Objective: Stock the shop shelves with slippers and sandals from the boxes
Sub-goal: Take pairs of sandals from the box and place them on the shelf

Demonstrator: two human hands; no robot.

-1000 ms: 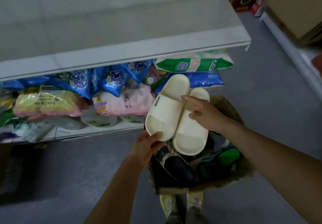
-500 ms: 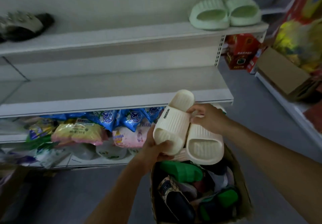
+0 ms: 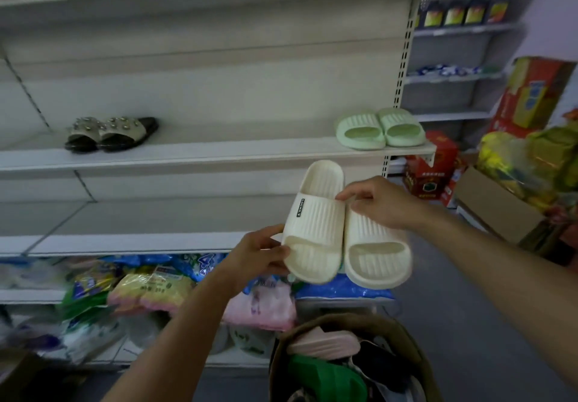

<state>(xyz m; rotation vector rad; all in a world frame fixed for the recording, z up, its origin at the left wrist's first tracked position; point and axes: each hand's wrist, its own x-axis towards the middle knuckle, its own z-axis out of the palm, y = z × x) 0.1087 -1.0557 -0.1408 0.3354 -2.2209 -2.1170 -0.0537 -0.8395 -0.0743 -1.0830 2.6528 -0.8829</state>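
A pair of cream slippers (image 3: 344,232) is held side by side in the air, toes toward the camera, in front of the shelving. The left hand (image 3: 256,254) grips the toe end of the left-hand slipper, thumb on top of its ribbed strap and fingers curled under the sole. The right hand (image 3: 378,201) comes in over the heel end of the other slipper, fingers bent and pinching where the 2 slippers meet; its underside is hidden, so how far the fingers wrap cannot be seen.

Just above the right hand, on the shelf (image 3: 219,151) level with the slippers' heels, sits a pair of pale green slippers (image 3: 380,128) at the shelf's right end. Far to the left of both hands on that same shelf is a pair of dark studded sandals (image 3: 109,134).

Behind the left hand runs a lower shelf (image 3: 125,242). Under it, below the left forearm, packaged goods (image 3: 150,289) in blue, yellow and pink wrappers are piled.

Directly beneath the hands stands an open cardboard box (image 3: 406,339) holding mixed footwear, with a pink slipper (image 3: 322,343) and a green slipper (image 3: 325,379) on top.

To the right of the right forearm are red cartons (image 3: 431,170) and another brown box (image 3: 497,207).
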